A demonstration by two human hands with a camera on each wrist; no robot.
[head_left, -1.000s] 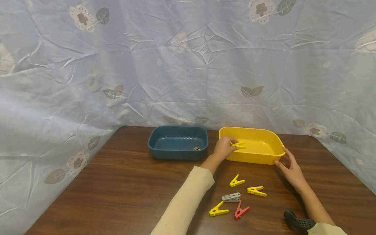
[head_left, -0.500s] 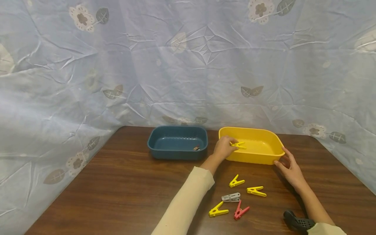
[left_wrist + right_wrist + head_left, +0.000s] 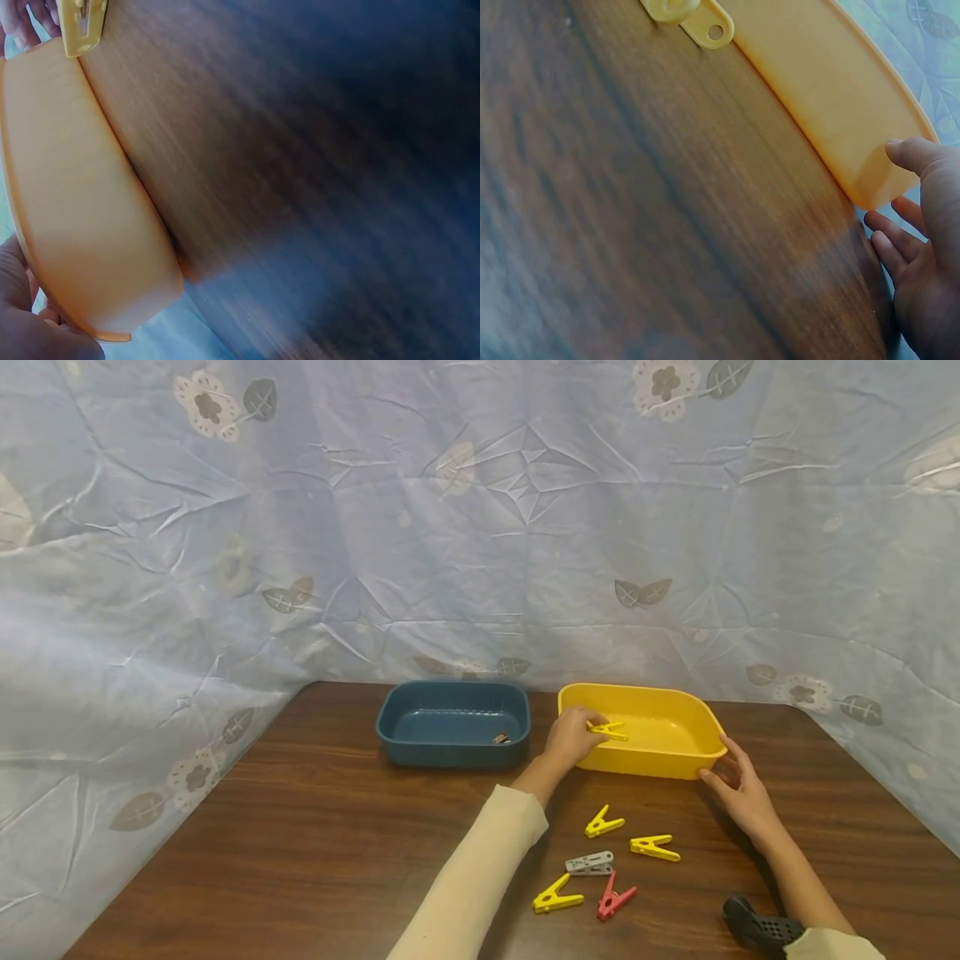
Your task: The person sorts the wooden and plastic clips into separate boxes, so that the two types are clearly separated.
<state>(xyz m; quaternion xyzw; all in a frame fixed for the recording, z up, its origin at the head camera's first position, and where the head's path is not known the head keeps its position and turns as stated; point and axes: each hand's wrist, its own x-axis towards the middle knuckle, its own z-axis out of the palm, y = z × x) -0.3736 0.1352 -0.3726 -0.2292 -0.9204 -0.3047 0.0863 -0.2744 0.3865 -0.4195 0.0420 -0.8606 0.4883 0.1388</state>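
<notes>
We see the left hand (image 3: pixel 574 737) over the near left side of a yellow, box-shaped plastic tub (image 3: pixel 645 766) with round corners. Its thumb and fingers pinch a bright yellow plastic clothes clip (image 3: pixel 617 735) by one end, maybe because it is thin and easy to grab there. The clip is inside the rim, but we can't tell if it touches the bottom. The right hand (image 3: pixel 750 797) grips the near right corner, thumb on the front wall. We think that helps stop the tub from sliding.

Three more yellow plastic clips (image 3: pixel 660 854) lie on the brown, wood-look table (image 3: pixel 337 827), with a flat grey clip (image 3: pixel 590 862) and a red plastic clip (image 3: pixel 609 908). They are between the two arms, so they look easy to get to. We can't tell if the grey one and red one touch.

A dark blue, box-shaped plastic tub (image 3: pixel 450 755) stands just left of the yellow one, perhaps to keep both close. It holds a small thing (image 3: pixel 501 739), too tiny for us to name.
</notes>
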